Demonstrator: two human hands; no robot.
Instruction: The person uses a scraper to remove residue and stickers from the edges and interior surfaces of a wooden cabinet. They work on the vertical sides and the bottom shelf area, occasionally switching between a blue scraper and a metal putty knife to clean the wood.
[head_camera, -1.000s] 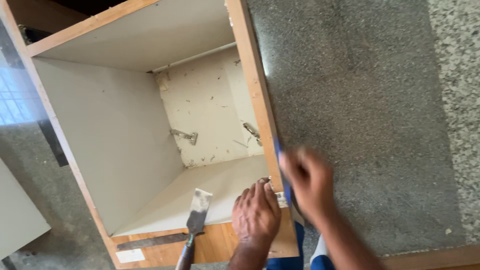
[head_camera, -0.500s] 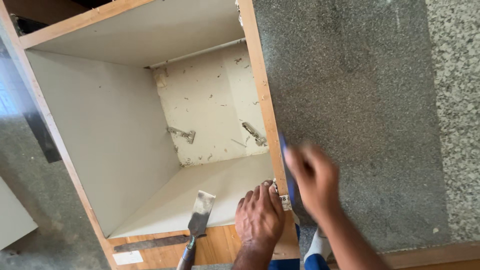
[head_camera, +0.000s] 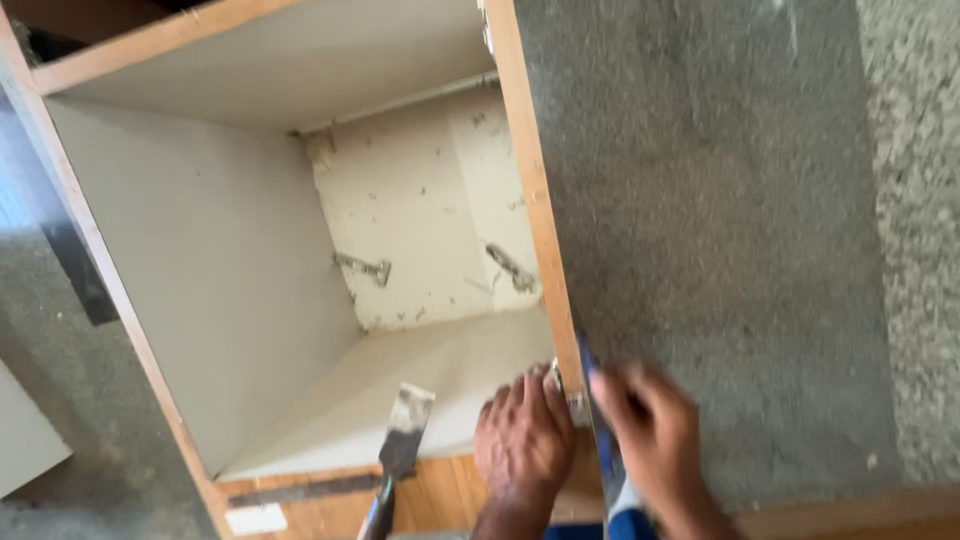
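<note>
An open wooden cabinet box (head_camera: 535, 200) with pale inner panels lies facing up at me. My left hand (head_camera: 525, 445) rests on its right side edge near the lower corner, fingertips pinching a small metal fitting (head_camera: 560, 385) against the wood. My right hand (head_camera: 650, 435), blurred with motion, sits just right of that edge and grips a thin blue-handled tool (head_camera: 603, 440) held along the panel. A putty knife (head_camera: 400, 445) with a smeared blade lies on the cabinet's lower edge, a short way left of my left hand.
Two metal hinge plates (head_camera: 363, 268) (head_camera: 510, 268) are fixed to the spotted back panel deep inside. A grey speckled stone surface (head_camera: 720, 250) covers the right side. A white board corner (head_camera: 25, 440) lies on the grey floor at the left.
Both hands stay at the same corner of the cabinet edge. My right hand shifts slightly with the blue tool. The putty knife has not moved.
</note>
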